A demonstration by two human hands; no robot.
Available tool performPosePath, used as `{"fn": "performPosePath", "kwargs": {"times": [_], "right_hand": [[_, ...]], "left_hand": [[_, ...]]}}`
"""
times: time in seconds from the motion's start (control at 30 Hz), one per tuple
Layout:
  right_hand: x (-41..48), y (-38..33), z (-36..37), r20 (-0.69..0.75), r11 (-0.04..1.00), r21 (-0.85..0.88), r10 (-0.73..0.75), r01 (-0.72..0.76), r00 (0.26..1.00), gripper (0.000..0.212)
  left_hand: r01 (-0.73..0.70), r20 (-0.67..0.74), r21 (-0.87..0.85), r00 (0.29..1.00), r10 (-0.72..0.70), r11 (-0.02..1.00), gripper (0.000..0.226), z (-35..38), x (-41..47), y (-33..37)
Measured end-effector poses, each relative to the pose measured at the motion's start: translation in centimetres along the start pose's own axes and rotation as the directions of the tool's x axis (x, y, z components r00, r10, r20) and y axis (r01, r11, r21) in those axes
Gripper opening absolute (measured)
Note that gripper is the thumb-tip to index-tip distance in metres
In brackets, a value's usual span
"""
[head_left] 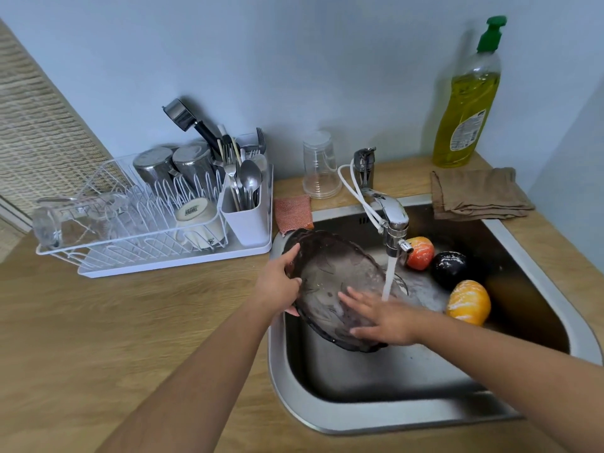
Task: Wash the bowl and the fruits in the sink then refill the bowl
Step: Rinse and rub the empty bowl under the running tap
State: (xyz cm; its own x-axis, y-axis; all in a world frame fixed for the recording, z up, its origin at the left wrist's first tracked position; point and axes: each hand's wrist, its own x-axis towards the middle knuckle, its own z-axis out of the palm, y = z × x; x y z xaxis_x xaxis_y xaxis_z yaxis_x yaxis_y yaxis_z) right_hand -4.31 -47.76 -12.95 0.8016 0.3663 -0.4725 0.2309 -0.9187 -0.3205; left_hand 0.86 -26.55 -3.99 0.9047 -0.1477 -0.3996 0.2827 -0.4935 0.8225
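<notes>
A dark see-through bowl (330, 273) is tilted inside the steel sink (359, 416), under water running from the tap (390, 220). My left hand (277, 286) grips the bowl's left rim, thumb over the edge. My right hand (379, 317) lies flat with straight fingers on the bowl's inner surface. Three fruits sit in the sink's right part: an orange-red one (421, 253), a dark purple one (451, 269) and a yellow-orange one (469, 302).
A white dish rack (147, 230) with cups and cutlery stands on the wooden counter to the left. Behind the sink are a pink sponge (292, 212), a clear cup (320, 165), a dish soap bottle (467, 103) and a folded brown cloth (477, 194).
</notes>
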Motion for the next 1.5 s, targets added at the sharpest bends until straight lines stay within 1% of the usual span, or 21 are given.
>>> {"fn": "performPosePath", "kwargs": {"times": [0.07,0.13,0.23,0.3,0.33,0.43,0.47,0.53,0.6,0.67,0.73,0.8,0.87,0.93,1.03,1.17,1.2,1.27,1.33,1.4,1.5], "right_hand": [[-1.3,1.5,0.2,-0.02,0.986,-0.154,0.058,-0.06,0.998,0.073],[-1.2,2.9,-0.3,-0.134,0.95,-0.228,0.187,-0.214,0.973,0.073],[0.7,2.4,-1.6,-0.257,0.929,-0.054,0.341,-0.366,0.904,0.072],[2.4,-0.2,-2.6,-0.3,0.935,0.118,0.354,-0.334,0.886,0.075],[3.1,-1.6,-2.8,-0.335,0.947,0.142,0.32,-0.288,0.886,0.077],[4.1,-3.7,-2.8,-0.411,0.996,-0.015,0.075,-0.089,0.908,0.076],[4.1,-3.0,-2.7,-0.407,0.995,-0.045,0.068,-0.094,0.911,0.074],[3.8,-1.0,-2.5,-0.412,0.965,0.05,0.256,-0.258,0.875,0.073],[3.6,-0.1,-2.3,-0.391,0.886,0.204,0.463,-0.416,0.795,0.075],[3.9,-1.5,-2.4,-0.377,0.9,0.237,0.432,-0.365,0.819,0.076],[4.4,-3.6,-2.7,-0.407,0.966,0.146,0.254,-0.212,0.878,0.077],[4.9,-3.8,-2.9,-0.419,0.991,0.037,0.132,-0.128,0.898,0.076],[4.9,-2.2,-2.9,-0.408,0.986,0.049,0.167,-0.161,0.898,0.076],[4.2,-0.2,-2.4,-0.331,0.951,0.162,0.302,-0.261,0.894,0.077],[2.1,0.9,-0.9,-0.243,0.907,0.212,0.409,-0.364,0.88,0.081],[0.6,-1.7,1.3,-0.09,0.952,0.013,0.304,-0.305,0.948,0.073],[0.5,-2.6,1.8,-0.044,0.966,0.038,0.256,-0.254,0.966,0.072],[0.2,-3.7,2.6,0.024,0.962,0.229,0.147,-0.149,0.989,0.064],[-0.3,-3.4,2.8,0.013,0.934,0.345,0.093,-0.092,0.996,0.059],[-0.6,-1.6,2.9,-0.077,0.966,0.235,0.13,-0.108,0.989,0.057],[-0.5,2.0,1.9,-0.209,0.96,0.05,0.281,-0.276,0.937,0.062]], "left_hand": [[-0.01,-0.008,0.025,1.0,0.01,1.0,0.069,0.0,-0.2,-0.2],[0.006,0.032,0.034,0.999,-0.007,0.999,0.069,0.4,-0.6,-0.2],[0.042,0.114,-0.006,0.993,-0.041,0.999,0.068,1.1,-1.1,0.0],[0.041,0.13,-0.045,0.991,-0.035,0.998,0.067,1.4,-1.2,0.0],[0.03,0.132,-0.05,0.991,-0.023,0.998,0.067,1.5,-1.2,0.1],[0.008,0.119,-0.046,0.993,-0.002,0.999,0.066,1.4,-1.2,0.1],[0.011,0.116,-0.058,0.993,-0.004,0.998,0.066,1.2,-1.2,0.1],[0.028,0.119,-0.092,0.993,-0.017,0.995,0.066,0.8,-1.3,0.0],[0.037,0.13,-0.093,0.991,-0.025,0.995,0.066,0.6,-1.5,0.1],[0.037,0.156,-0.059,0.987,-0.028,0.998,0.066,0.9,-1.7,0.1],[0.036,0.174,-0.028,0.984,-0.03,0.999,0.066,1.4,-1.7,-0.1],[0.033,0.17,-0.011,0.985,-0.031,0.999,0.065,1.5,-1.6,-0.3],[0.029,0.163,-0.014,0.986,-0.026,0.999,0.065,1.1,-1.7,-0.4],[0.024,0.142,-0.011,0.99,-0.022,1.0,0.066,0.7,-1.8,-0.2],[-0.021,0.03,0.051,0.999,0.02,0.998,0.068,0.3,-1.4,-0.1],[-0.108,-0.091,0.183,0.988,0.126,0.977,0.068,0.7,-0.9,-0.1],[-0.132,-0.109,0.239,0.981,0.162,0.962,0.068,0.9,-0.8,-0.2],[-0.161,-0.131,0.365,0.966,0.222,0.917,0.068,1.2,-0.7,-0.2],[-0.169,-0.132,0.389,0.963,0.236,0.906,0.069,1.2,-0.4,-0.2],[-0.165,-0.114,0.348,0.97,0.216,0.923,0.069,0.9,-0.4,0.0],[-0.144,-0.029,0.211,0.988,0.153,0.967,0.067,0.6,-0.4,-0.2]]}}
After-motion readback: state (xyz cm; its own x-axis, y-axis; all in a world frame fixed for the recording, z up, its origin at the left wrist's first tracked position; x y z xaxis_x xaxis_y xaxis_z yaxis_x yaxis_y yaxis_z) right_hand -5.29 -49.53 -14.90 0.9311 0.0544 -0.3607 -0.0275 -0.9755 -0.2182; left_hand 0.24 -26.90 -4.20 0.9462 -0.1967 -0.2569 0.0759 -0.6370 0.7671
